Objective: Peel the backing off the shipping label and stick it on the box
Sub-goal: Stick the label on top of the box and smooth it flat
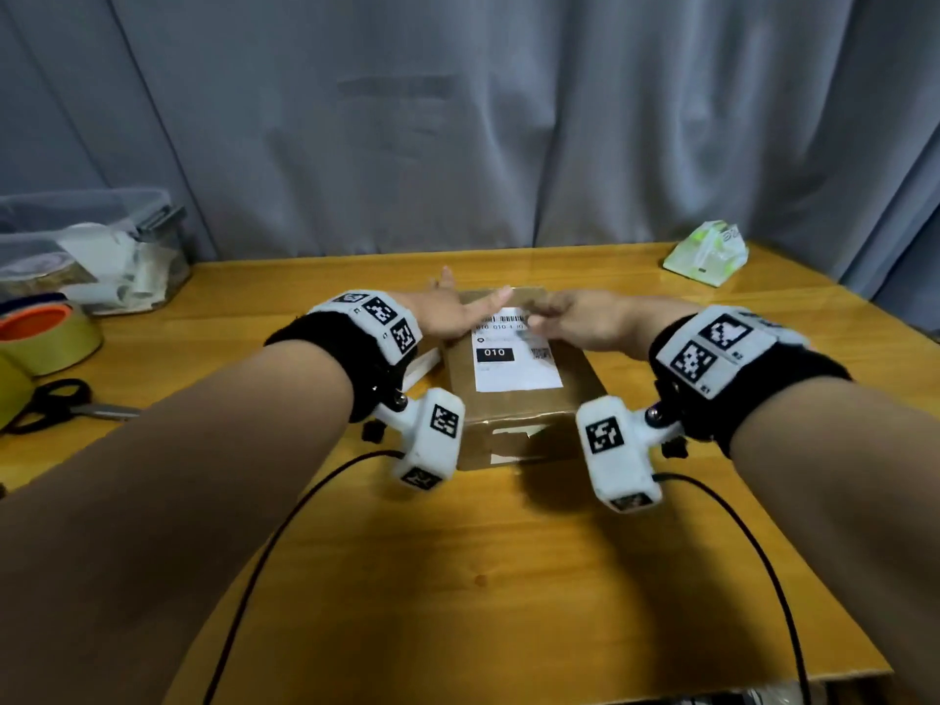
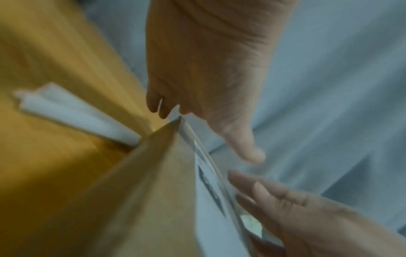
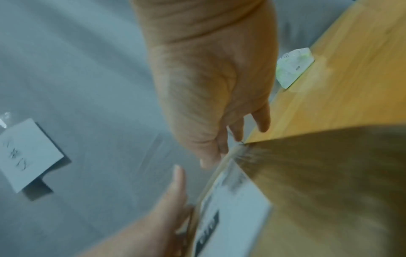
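Both hands flat-fingered, holding nothing: left hand (image 1: 447, 310) and right hand (image 1: 585, 318) over label (image 1: 516, 361) stuck on box (image 1: 524, 399).

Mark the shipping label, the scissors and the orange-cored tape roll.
shipping label (image 1: 516, 366), head view, white area under the black 010 block.
scissors (image 1: 51, 402), head view, black handle loops at the table's left edge.
tape roll (image 1: 43, 333), head view, orange core on top.
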Demonstrator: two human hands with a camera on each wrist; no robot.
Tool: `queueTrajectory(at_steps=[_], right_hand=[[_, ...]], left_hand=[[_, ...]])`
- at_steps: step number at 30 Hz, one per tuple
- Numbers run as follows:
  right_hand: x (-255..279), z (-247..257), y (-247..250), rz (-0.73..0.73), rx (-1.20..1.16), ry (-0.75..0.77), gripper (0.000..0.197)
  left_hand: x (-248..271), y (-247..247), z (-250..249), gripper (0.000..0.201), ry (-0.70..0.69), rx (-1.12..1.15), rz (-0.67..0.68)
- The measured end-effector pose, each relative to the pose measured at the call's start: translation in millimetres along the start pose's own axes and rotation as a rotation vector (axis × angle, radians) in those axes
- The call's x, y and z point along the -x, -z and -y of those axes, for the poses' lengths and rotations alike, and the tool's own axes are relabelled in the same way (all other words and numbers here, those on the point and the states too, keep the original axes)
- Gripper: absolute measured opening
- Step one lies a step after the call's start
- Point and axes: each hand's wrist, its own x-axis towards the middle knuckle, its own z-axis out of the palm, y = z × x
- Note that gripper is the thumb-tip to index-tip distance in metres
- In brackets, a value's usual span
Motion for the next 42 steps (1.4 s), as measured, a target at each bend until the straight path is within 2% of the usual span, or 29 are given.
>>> queueTrajectory(at_steps=[2, 3, 7, 10, 13, 15, 18, 20, 22, 27, 30, 31, 33, 36, 38, 42], right_hand=[[-8.2, 3.5, 11.7, -0.105, -0.097, -0.043, 0.051], [-13.3, 5.4, 15.1, -0.118, -0.13, -0.073, 0.056], [-37.4, 10.9, 6.4, -0.001, -0.166, -0.195, 0.079], [-45.9, 10.0, -3.6, 0.014, -0.163, -0.219, 0.079], [-42.9, 8.2, -8.1, 0.032, -0.074, -0.21, 0.075], [-40.4, 14.5, -10.1, 0.071, 0.09, -0.177, 0.078], [-40.1, 31.4, -22.9, 0.093, 0.299, -0.054, 0.084], [-40.7, 37.5, -34.8, 0.127, 0.34, 0.012, 0.082], [-42.0, 34.2, -38.7, 0.128, 0.349, 0.004, 0.078], [-34.0, 5.5, -16.9, 0.106, 0.404, -0.195, 0.079], [-25.4, -7.6, -0.3, 0.089, 0.506, -0.294, 0.081], [-24.5, -5.4, 1.8, 0.064, 0.527, -0.287, 0.082], [-25.6, 8.6, -3.0, 0.022, 0.506, -0.18, 0.081], [-27.9, 30.7, -27.4, 0.093, 0.417, -0.008, 0.073], [-31.1, 27.6, -35.7, 0.105, 0.39, -0.013, 0.069], [-26.0, 4.4, -24.0, 0.078, 0.357, -0.12, 0.07]], left_hand=[[-2.4, -2.4, -0.1, 0.113, 0.026, 0.015, 0.035], [-4.3, -4.0, 0.0, 0.115, 0.029, 0.008, 0.033], [-13.3, -6.0, 3.6, 0.093, -0.028, 0.109, -0.038], [-27.6, -8.9, 12.8, 0.09, -0.009, 0.263, -0.078], [-39.3, -12.5, 16.2, 0.068, 0.0, 0.33, -0.154], [-44.2, -13.2, 15.1, 0.051, -0.006, 0.316, -0.205], [-48.8, -12.1, 15.4, 0.037, -0.022, 0.355, -0.216], [-46.3, -11.0, 17.4, 0.036, -0.047, 0.371, -0.225], [-40.6, -9.7, 19.8, 0.038, -0.079, 0.383, -0.213], [-34.3, -7.7, 21.8, 0.041, -0.1, 0.332, -0.179], [-33.7, -10.0, 19.9, 0.041, -0.098, 0.307, -0.216], [-34.0, -11.2, 19.9, 0.041, -0.091, 0.303, -0.234], [-37.1, -13.5, 20.0, 0.04, -0.086, 0.286, -0.269], [-41.6, -16.6, 21.9, 0.04, -0.079, 0.268, -0.298], [-41.9, -16.0, 22.1, 0.04, -0.075, 0.262, -0.299], [-41.9, -16.2, 24.2, 0.041, -0.071, 0.207, -0.289]])
